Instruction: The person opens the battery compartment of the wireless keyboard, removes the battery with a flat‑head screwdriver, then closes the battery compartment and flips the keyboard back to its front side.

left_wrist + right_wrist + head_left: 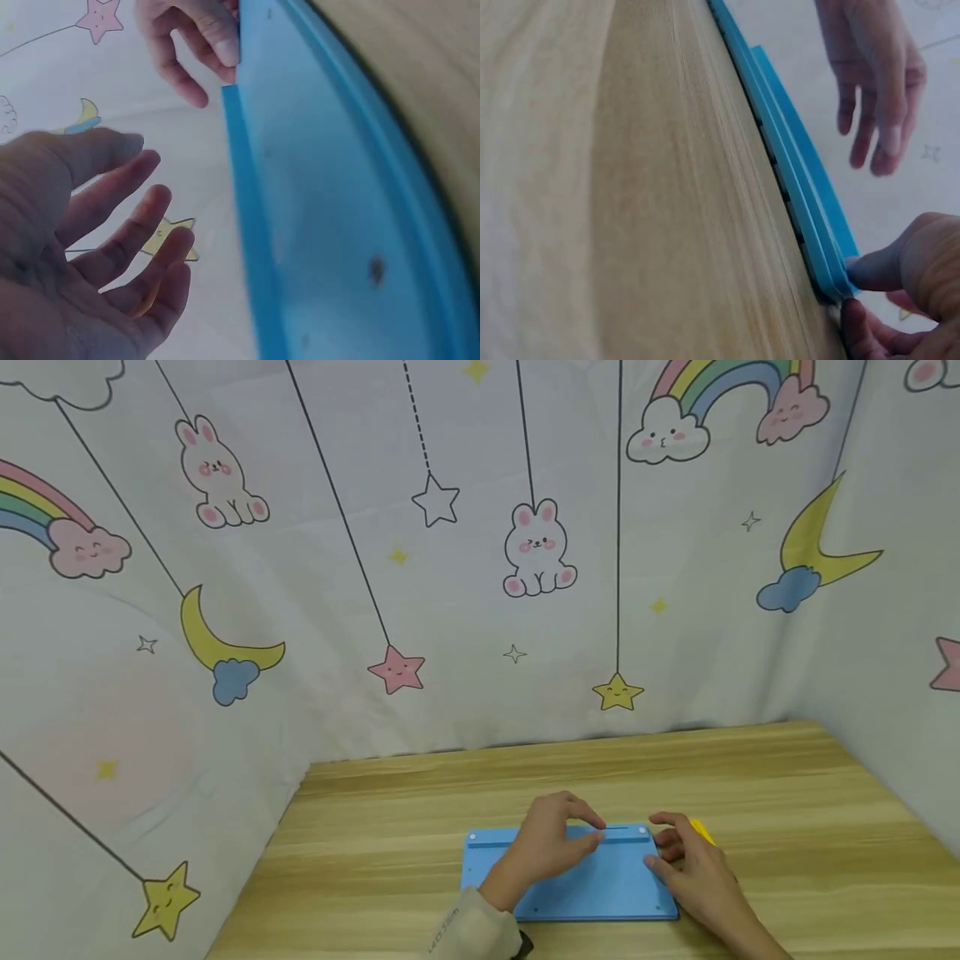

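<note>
A light blue keyboard (592, 885) lies face down on the wooden table, its plain underside up and a raised strip along its far edge. Dark gaps between keys show under its edge in the right wrist view. My right hand (697, 872) pinches the keyboard's right end, with the thumb (877, 270) on top and a finger underneath. Above the underside hovers my left hand (551, 839), its fingers loosely bent and holding nothing. In the left wrist view the left hand (97, 247) is apart from the keyboard (330, 195).
A yellow object (702, 831), mostly hidden, is behind my right hand. The wooden table (360, 860) runs back to a white cloth (465, 718) printed with stars, rabbits and moons, which also hangs at both sides.
</note>
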